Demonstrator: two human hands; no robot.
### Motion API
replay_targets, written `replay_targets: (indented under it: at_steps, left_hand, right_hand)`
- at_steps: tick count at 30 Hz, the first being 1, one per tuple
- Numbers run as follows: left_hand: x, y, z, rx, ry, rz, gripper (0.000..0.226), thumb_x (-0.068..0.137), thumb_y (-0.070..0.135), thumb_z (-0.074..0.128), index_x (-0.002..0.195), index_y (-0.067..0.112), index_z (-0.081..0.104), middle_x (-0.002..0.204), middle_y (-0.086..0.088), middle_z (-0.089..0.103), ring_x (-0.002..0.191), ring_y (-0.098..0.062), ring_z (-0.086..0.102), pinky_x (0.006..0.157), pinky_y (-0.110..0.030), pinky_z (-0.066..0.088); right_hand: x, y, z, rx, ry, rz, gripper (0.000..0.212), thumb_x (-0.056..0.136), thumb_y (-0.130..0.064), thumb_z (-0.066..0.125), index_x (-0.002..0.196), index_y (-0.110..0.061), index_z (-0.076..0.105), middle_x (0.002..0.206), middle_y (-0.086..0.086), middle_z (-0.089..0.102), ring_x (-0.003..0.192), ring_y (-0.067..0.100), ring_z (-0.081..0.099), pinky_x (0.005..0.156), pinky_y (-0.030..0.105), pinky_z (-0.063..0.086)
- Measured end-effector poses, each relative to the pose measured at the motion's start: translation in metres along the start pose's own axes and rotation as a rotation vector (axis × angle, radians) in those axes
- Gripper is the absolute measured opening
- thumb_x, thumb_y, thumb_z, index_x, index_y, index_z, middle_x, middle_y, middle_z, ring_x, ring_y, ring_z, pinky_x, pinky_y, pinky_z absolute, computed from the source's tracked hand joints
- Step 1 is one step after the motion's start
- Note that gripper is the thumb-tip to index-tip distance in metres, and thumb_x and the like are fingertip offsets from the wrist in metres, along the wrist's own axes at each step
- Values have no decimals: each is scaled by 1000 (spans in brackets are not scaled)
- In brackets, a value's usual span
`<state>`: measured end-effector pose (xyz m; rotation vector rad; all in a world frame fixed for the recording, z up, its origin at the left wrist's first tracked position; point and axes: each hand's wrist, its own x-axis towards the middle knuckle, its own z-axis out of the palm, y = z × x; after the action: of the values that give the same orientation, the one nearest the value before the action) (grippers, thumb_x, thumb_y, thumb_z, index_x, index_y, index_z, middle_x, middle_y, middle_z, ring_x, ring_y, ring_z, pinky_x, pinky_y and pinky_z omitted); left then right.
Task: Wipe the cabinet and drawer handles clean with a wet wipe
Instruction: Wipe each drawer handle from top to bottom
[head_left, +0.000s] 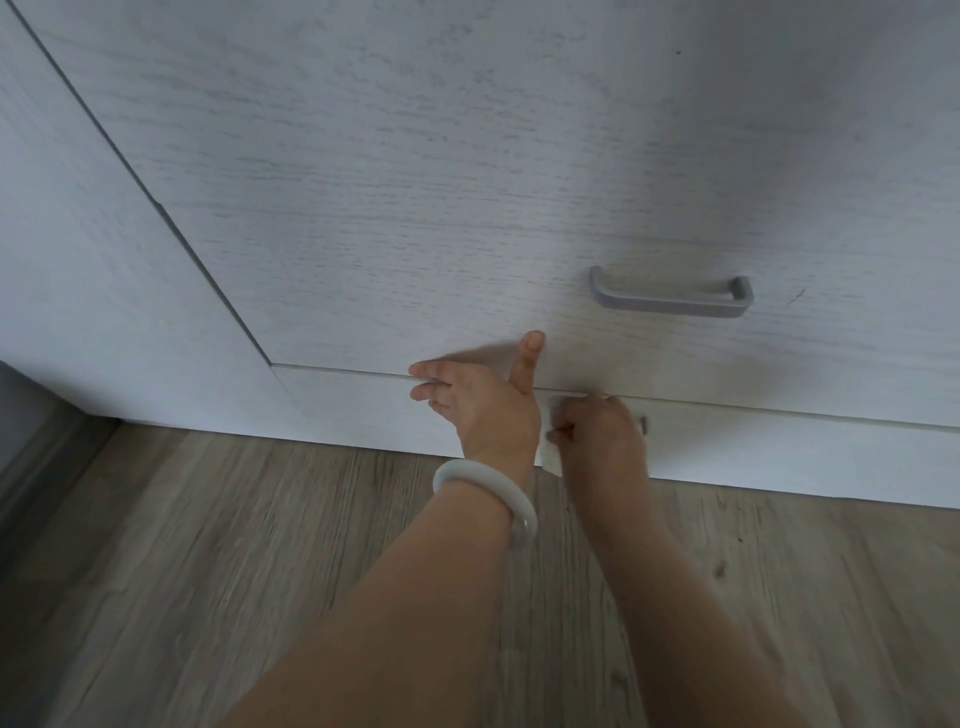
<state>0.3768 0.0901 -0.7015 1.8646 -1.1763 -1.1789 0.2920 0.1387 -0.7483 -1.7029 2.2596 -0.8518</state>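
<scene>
Right hand (597, 434): grip curled tight around a white wet wipe (551, 451), bunched over the lower drawer's grey metal handle (643, 425), which the hand hides except for its right end. Left hand (480, 402): grip spread flat, holding nothing, fingertips on the seam between the upper and lower whitewashed wood-grain drawer fronts (467, 208), thumb raised. White bangle (485, 493) on left wrist. Upper grey bar handle (670, 292) uncovered, above right. Grey-brown plank floor (208, 571) below.
</scene>
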Motion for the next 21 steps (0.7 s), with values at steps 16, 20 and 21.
replay_targets:
  at_steps: [16, 20, 21]
  left_hand:
    - [4, -3, 0, 14, 14, 35, 125, 78, 69, 52, 142, -11, -20, 150, -40, -7, 145, -42, 2, 119, -50, 9]
    - [6, -6, 0, 11, 86, 147, 118, 79, 67, 54, 142, -18, 2, 147, -43, 7, 137, -56, 13, 113, -62, 17]
    - [6, -5, 1, 46, 59, 113, 122, 77, 71, 50, 143, -16, -4, 148, -43, 3, 140, -53, 10, 115, -59, 15]
  right_hand:
    - [-13, 30, -12, 129, 114, 70, 12, 79, -3, 70, 87, -11, 74, 87, -5, 65, 89, 13, 50, 72, 6, 31]
    - [-17, 45, -28, 283, 198, 253, 16, 79, -3, 70, 85, -17, 74, 84, -12, 64, 85, 10, 58, 73, 3, 38]
    - [-18, 45, -30, 376, 230, 338, 17, 80, -4, 69, 85, -20, 74, 85, -10, 67, 84, 8, 61, 72, 4, 40]
